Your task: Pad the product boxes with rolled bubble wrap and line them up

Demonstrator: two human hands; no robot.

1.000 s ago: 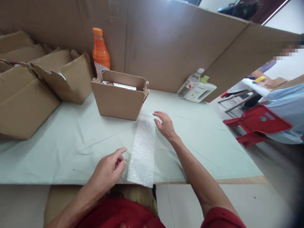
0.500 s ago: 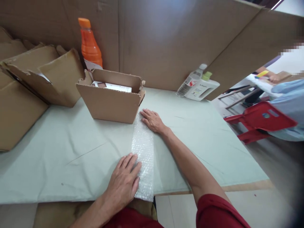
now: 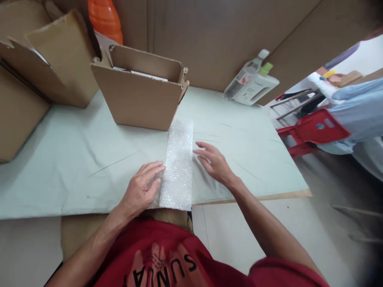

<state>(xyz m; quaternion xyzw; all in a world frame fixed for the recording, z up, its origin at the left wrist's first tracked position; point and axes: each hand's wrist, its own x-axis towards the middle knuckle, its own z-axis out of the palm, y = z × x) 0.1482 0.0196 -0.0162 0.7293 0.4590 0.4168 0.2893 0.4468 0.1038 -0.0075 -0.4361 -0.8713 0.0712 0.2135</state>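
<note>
2 hands flanked 1 strip of bubble wrap on the table.

The bubble wrap strip (image 3: 178, 163) lay flat on the pale green table cover (image 3: 74, 159), its near end at the table edge, its far end touching 1 open cardboard box (image 3: 137, 95). The left hand (image 3: 140, 189) lay loosely open, fingers resting against the strip's left edge, gripping nothing. The right hand (image 3: 214, 161) was spread open just right of it, holding nothing. Farther back stood 1 orange bottle (image 3: 104, 18) and 2 white bottles (image 3: 253, 83).

An open box (image 3: 140, 93) stands on the worktop (image 3: 74, 159). Behind the box is an orange bottle (image 3: 104, 18); left, more cartons (image 3: 56, 56); right, a white jug (image 3: 254, 85) and red chair (image 3: 311, 129).
</note>
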